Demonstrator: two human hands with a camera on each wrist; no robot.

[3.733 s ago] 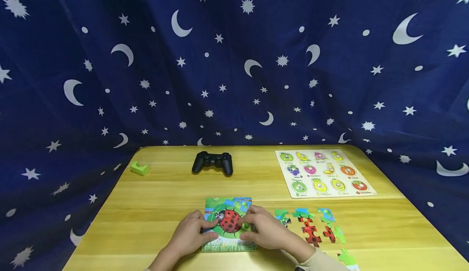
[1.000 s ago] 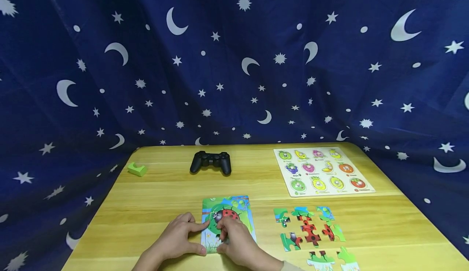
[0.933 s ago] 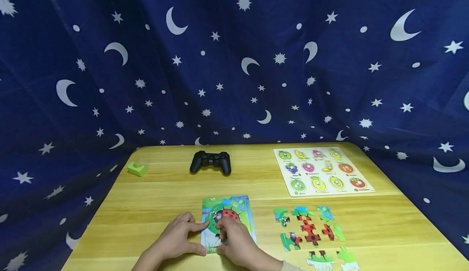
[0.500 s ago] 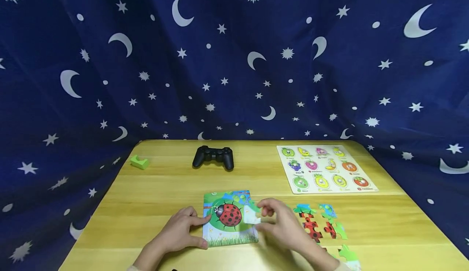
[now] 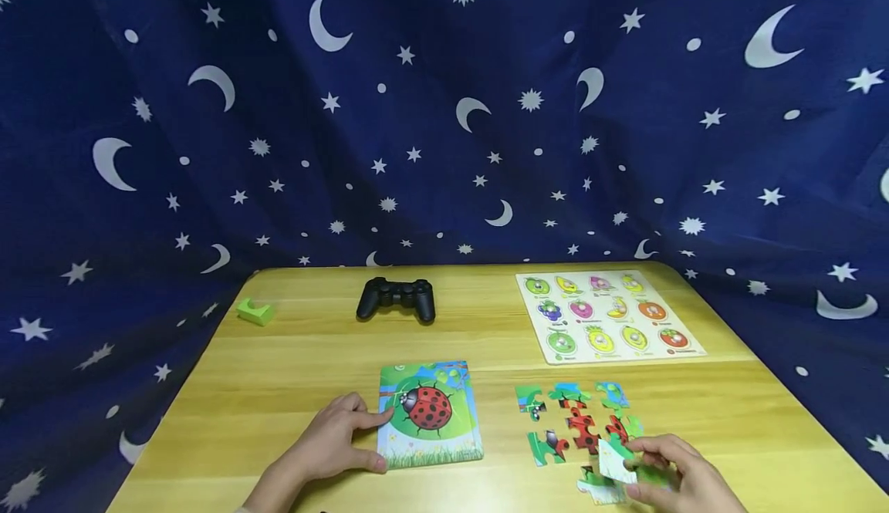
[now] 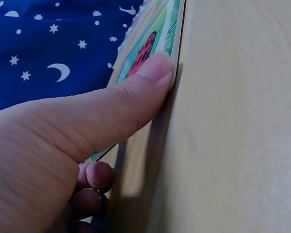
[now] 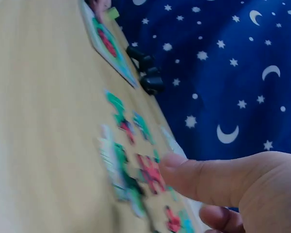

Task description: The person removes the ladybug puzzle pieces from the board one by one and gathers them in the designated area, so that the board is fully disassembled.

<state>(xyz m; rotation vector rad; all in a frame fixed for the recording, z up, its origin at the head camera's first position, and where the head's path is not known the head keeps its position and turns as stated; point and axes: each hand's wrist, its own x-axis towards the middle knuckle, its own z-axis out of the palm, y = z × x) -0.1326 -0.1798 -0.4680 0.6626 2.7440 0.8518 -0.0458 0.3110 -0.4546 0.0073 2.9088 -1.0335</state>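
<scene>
A square ladybug puzzle board [image 5: 451, 420] lies flat near the front middle of the table. My left hand [image 5: 335, 440] rests at its left side, with a straight index finger on the edge and the thumb touching the near left corner. In the left wrist view the thumb [image 6: 136, 94] lies over the board's corner. At the right, my right hand [image 5: 677, 470] pinches a white and green puzzle piece [image 5: 613, 464] between thumb and fingers, tilted over the loose pieces. It overlaps a grass-coloured piece [image 5: 599, 490]. A red spotted piece [image 5: 582, 430] lies just beyond.
Other loose ladybug pieces, such as a green and blue one [image 5: 529, 399] and a green one with a black head [image 5: 545, 448], lie between board and right hand. Further back are a fruit peg board [image 5: 607, 316], a black game controller [image 5: 396, 298] and a green block [image 5: 255, 312].
My right hand has moved from over the ladybug board to the loose pieces at the right, carrying the white and green puzzle piece. My left hand stays at the board's left edge.
</scene>
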